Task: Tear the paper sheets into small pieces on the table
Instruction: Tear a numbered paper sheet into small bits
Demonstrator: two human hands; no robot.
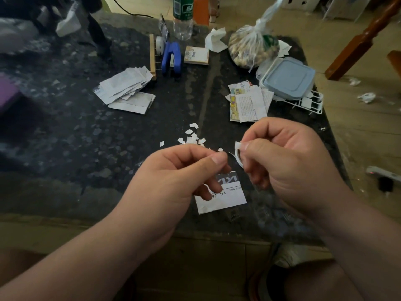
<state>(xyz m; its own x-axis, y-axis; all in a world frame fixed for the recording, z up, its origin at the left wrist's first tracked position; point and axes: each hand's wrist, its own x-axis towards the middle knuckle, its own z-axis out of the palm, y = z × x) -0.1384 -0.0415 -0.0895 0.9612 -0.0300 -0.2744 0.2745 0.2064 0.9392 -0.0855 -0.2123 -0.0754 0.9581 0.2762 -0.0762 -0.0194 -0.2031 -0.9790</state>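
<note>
Paper strip (237, 152) is held above the scraps (192, 136) on the table (108, 148), likely so torn bits land there. Right grip (288, 157) is clamped on the strip, thumb to forefinger. Left grip (173, 177) is pinched together, apparently on its other end. Next sheet (227, 198) is kept underneath.

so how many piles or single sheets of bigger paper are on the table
3: a white pile at left, a printed pile at right by the blue-lidded box, and one sheet partly under the left hand. More could be hidden beneath it.
</note>
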